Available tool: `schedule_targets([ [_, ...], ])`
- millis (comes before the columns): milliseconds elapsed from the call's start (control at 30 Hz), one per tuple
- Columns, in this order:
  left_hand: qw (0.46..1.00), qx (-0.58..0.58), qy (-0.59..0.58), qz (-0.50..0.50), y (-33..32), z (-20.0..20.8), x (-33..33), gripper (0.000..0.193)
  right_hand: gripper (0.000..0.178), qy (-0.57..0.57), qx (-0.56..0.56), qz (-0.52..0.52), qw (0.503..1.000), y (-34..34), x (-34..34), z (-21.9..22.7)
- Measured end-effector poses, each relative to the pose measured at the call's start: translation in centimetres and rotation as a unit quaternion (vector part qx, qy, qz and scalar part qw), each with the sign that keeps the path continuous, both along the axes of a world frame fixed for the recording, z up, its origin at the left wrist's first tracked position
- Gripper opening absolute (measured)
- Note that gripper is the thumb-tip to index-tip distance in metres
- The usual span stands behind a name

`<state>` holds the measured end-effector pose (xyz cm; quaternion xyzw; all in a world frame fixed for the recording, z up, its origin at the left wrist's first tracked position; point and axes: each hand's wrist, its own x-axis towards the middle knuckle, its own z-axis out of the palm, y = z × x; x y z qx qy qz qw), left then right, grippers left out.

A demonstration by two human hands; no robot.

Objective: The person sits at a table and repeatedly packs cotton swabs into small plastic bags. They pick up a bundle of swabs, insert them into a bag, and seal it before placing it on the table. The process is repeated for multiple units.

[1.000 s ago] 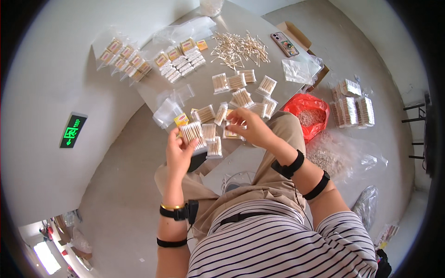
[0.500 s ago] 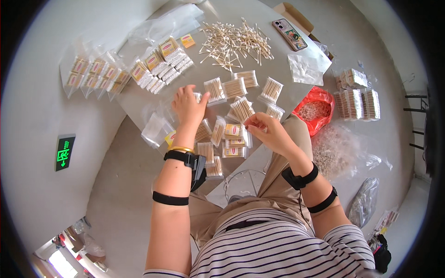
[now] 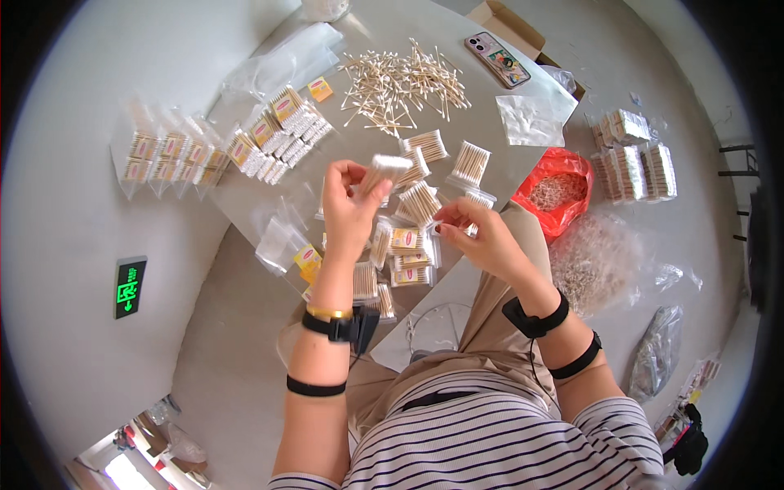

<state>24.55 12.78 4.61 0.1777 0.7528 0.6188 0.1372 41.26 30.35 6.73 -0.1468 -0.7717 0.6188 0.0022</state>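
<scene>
My left hand [image 3: 351,208] is closed around a small clear pack of cotton swabs [image 3: 385,169], lifted over the table and blurred by motion. To its right, the thumb and forefinger of my right hand [image 3: 482,237] pinch at the plastic edge of another swab pack [image 3: 418,204]. Several similar packs lie around both hands. Nearest my body are packs with yellow labels [image 3: 405,238]. Farther off on the table spreads a heap of loose cotton swabs [image 3: 404,86].
Stacked labelled packs [image 3: 278,135] and larger filled bags [image 3: 167,155] stand at the left. A phone [image 3: 497,60] and a flat clear bag [image 3: 529,120] lie at the far right. Beside the table are a red bag of swabs [image 3: 555,192] and bundled packs [image 3: 633,171].
My left hand has picked up a swab pack from the table and raised it, moving right. My right hand has shifted slightly and stays by the same pack.
</scene>
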Motion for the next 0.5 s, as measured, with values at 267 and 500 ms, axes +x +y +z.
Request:
schedule_targets([
  [267,0.964,0.246,-0.009,-0.102,-3.8,10.6,10.2,0.035,0.048,0.262,0.037,0.043,0.963,-2.6,2.1,10.2],
  [500,0.958,0.251,0.064,-0.121,-5.6,15.3,15.6,0.033,0.036,0.354,0.069,0.056,0.931,-4.1,7.0,15.3],
])
